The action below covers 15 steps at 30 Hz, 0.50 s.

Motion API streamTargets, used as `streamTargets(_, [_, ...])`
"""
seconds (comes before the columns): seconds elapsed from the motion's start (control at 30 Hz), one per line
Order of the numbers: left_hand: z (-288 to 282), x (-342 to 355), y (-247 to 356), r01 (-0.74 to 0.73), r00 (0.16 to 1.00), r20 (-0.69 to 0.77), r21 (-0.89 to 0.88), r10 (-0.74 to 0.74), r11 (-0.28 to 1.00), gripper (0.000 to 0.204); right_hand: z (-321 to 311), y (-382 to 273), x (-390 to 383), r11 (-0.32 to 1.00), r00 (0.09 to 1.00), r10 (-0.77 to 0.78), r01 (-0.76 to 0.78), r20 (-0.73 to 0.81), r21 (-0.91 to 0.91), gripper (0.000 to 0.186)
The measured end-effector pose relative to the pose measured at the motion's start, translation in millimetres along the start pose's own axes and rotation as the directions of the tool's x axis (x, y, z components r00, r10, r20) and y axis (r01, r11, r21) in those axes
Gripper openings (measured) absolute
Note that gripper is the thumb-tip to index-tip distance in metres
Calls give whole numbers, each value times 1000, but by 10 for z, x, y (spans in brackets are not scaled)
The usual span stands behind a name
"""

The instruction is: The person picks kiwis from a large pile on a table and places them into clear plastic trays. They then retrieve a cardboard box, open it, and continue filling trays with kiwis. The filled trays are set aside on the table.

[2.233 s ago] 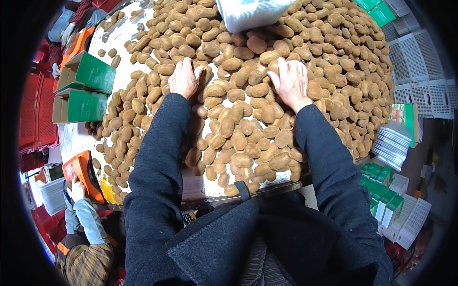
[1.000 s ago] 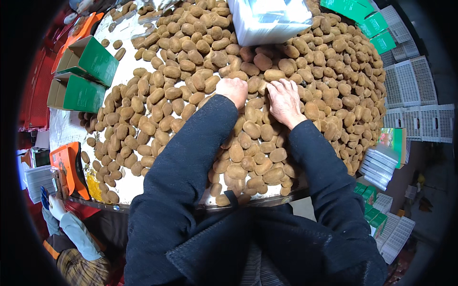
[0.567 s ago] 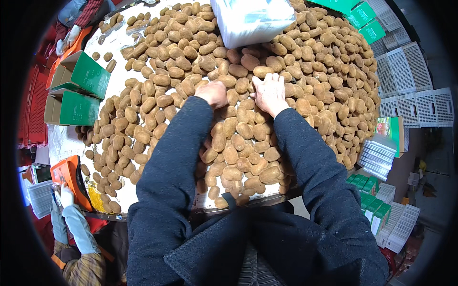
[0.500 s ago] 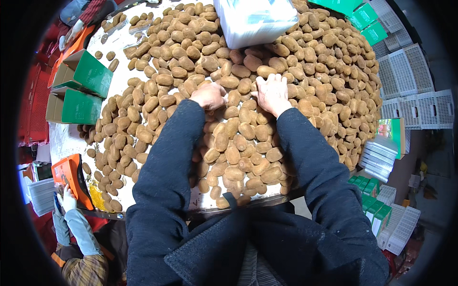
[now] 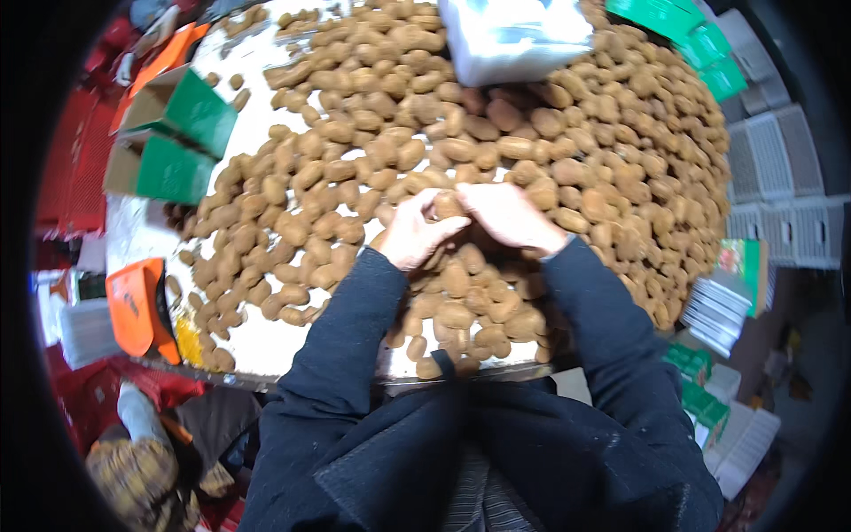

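A broad heap of brown kiwifruit (image 5: 638,160) covers much of the white tabletop (image 5: 137,226). In the middle of it, my left hand (image 5: 412,230) is closed on a kiwifruit (image 5: 447,205), thumb along its lower side. My right hand (image 5: 505,217) meets it from the right, fingers pressed together beside that fruit; what is under them is hidden. Both hands are blurred. A stack of clear plastic trays (image 5: 514,35) stands at the far side of the heap.
Green cartons (image 5: 182,164) and an orange tool (image 5: 137,301) lie at the left. Grey crates (image 5: 780,230), green boxes (image 5: 700,395) and stacked trays (image 5: 714,315) line the right. A co-worker in plaid (image 5: 133,470) is at lower left; another co-worker's hand (image 5: 160,31) shows at upper left.
My hands have come together from apart, moving slightly lower among the fruit, and the left now grips a kiwifruit. The lower-left co-worker's hand has left the orange tool. The whole view has shifted.
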<state>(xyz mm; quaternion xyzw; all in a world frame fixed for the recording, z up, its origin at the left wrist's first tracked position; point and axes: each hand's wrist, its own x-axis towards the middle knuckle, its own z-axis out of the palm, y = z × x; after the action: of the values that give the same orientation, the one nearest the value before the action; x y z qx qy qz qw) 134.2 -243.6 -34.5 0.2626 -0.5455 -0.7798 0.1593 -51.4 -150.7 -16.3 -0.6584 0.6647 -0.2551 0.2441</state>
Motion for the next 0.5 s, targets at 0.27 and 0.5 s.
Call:
streamTargets(0.27, [-1168,-600,1154,-347,905,-410,-552,115,758,39,-212,128,-292,799,886,462,-391,-50,457,27])
streamTargets(0.5, [-3051,-794,2100,-496,753,-653,-478,85,725,45,-159,132,-318,785,894,444,-352,-67,510,25])
